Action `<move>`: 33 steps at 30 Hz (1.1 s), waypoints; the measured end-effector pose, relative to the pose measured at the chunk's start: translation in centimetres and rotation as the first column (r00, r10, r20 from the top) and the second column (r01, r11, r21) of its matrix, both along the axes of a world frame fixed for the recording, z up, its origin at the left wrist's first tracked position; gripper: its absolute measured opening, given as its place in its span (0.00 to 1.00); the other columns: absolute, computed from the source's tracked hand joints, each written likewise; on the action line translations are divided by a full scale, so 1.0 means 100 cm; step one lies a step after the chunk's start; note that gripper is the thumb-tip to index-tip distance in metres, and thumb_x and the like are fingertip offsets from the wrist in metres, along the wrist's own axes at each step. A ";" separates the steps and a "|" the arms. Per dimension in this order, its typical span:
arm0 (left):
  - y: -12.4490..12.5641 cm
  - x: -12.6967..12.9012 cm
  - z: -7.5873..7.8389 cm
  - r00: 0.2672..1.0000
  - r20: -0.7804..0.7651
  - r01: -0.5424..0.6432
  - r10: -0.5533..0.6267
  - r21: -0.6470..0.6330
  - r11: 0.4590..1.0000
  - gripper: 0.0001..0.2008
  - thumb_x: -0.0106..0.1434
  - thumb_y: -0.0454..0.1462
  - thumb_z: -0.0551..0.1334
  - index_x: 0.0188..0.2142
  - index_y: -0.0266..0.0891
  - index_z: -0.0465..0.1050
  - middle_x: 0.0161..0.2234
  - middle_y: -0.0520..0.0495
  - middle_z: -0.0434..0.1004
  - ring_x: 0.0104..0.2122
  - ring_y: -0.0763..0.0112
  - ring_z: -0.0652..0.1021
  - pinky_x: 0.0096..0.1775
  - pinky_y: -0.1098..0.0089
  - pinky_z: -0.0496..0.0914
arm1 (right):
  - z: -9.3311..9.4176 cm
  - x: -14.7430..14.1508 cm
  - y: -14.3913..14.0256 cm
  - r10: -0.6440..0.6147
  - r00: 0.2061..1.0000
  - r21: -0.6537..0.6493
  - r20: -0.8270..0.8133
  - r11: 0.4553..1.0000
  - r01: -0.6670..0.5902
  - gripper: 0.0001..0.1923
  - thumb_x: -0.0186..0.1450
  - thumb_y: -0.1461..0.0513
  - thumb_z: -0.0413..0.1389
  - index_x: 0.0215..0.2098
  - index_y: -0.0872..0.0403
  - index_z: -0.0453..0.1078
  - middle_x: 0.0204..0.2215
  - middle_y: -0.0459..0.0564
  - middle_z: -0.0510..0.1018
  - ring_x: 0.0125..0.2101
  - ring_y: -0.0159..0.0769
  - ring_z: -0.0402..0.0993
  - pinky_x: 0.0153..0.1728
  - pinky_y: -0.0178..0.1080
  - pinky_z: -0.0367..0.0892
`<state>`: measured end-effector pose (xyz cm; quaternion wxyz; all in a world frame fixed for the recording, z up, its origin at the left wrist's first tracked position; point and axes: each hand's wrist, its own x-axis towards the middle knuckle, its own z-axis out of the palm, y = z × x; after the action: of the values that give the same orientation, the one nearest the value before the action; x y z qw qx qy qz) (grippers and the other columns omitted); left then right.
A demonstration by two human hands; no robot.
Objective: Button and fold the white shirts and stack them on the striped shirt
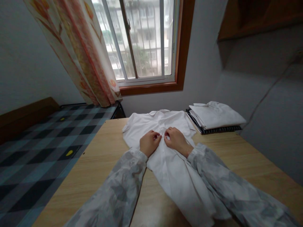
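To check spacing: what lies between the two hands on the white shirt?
Head view: only a narrow strip of the white shirt, its front placket, lies between left hand and right hand.

Both arms were covered in long sleeves, soft-looking fabric with a mottled grey-and-white camo-like pattern, cuffs ending at the wrists; left hand (149, 142) and right hand (176, 141) were bare, no gloves, rings or watch visible

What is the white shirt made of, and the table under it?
The white shirt looks like thin woven cloth, maybe cotton: it creases softly and lies limp. The table looks like pale wood or wood-look board, smooth and matte, with grain lines showing.
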<state>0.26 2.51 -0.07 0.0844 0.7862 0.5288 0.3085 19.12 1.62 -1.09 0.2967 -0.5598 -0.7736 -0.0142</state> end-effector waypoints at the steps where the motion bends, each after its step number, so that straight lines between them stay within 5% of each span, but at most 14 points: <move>1: 0.001 0.000 0.000 1.000 0.014 -0.004 0.004 -0.003 1.000 0.09 0.69 0.44 0.67 0.39 0.46 0.86 0.37 0.47 0.84 0.35 0.63 0.80 0.33 0.66 0.64 | -0.005 0.000 0.002 -0.008 0.999 -0.003 -0.049 1.000 0.008 0.03 0.66 0.65 0.60 0.35 0.53 0.76 0.37 0.55 0.82 0.41 0.45 0.76 0.46 0.42 0.66; 9: 0.003 0.004 0.003 0.995 0.081 -0.055 0.065 -0.126 0.990 0.08 0.67 0.43 0.68 0.39 0.44 0.85 0.37 0.47 0.86 0.37 0.63 0.81 0.36 0.67 0.66 | -0.018 0.007 0.013 0.102 0.882 -0.003 -0.459 0.993 -0.116 0.03 0.69 0.64 0.59 0.38 0.53 0.75 0.35 0.50 0.82 0.35 0.39 0.75 0.39 0.39 0.66; 16: 0.011 0.005 -0.013 0.862 0.503 0.206 -0.066 -0.229 0.951 0.17 0.66 0.50 0.68 0.39 0.37 0.84 0.26 0.47 0.82 0.24 0.68 0.78 0.29 0.71 0.68 | -0.013 0.001 0.007 0.204 0.819 0.071 -0.537 0.978 -0.196 0.04 0.72 0.62 0.58 0.39 0.51 0.75 0.37 0.50 0.83 0.38 0.41 0.78 0.44 0.41 0.68; 20: 0.012 0.007 -0.013 0.742 0.667 0.333 -0.061 -0.289 0.897 0.20 0.62 0.51 0.72 0.39 0.35 0.83 0.29 0.46 0.84 0.22 0.71 0.79 0.25 0.73 0.68 | -0.007 -0.002 0.002 0.245 0.773 0.114 -0.585 0.969 -0.220 0.04 0.70 0.63 0.59 0.38 0.51 0.76 0.36 0.49 0.82 0.38 0.41 0.78 0.44 0.41 0.69; 25: 0.013 0.010 -0.009 0.670 0.742 0.368 -0.027 -0.300 0.880 0.20 0.58 0.50 0.76 0.37 0.33 0.82 0.31 0.43 0.85 0.24 0.69 0.82 0.27 0.73 0.71 | -0.001 -0.004 -0.001 0.310 0.755 0.176 -0.578 0.951 -0.256 0.04 0.69 0.63 0.61 0.36 0.51 0.78 0.37 0.50 0.82 0.40 0.41 0.78 0.46 0.42 0.70; 33: 0.013 0.009 -0.007 0.640 0.767 0.395 -0.042 -0.282 0.874 0.18 0.58 0.48 0.75 0.37 0.34 0.84 0.34 0.43 0.86 0.24 0.71 0.81 0.28 0.73 0.72 | -0.011 -0.002 0.006 0.211 0.650 0.079 -0.730 0.971 -0.227 0.08 0.68 0.58 0.62 0.44 0.52 0.79 0.41 0.51 0.85 0.42 0.42 0.81 0.48 0.43 0.74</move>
<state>1.17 3.79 -0.72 0.4982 0.6131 0.4000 0.4646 18.96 2.21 -2.16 0.5757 -0.4238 -0.6513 0.2545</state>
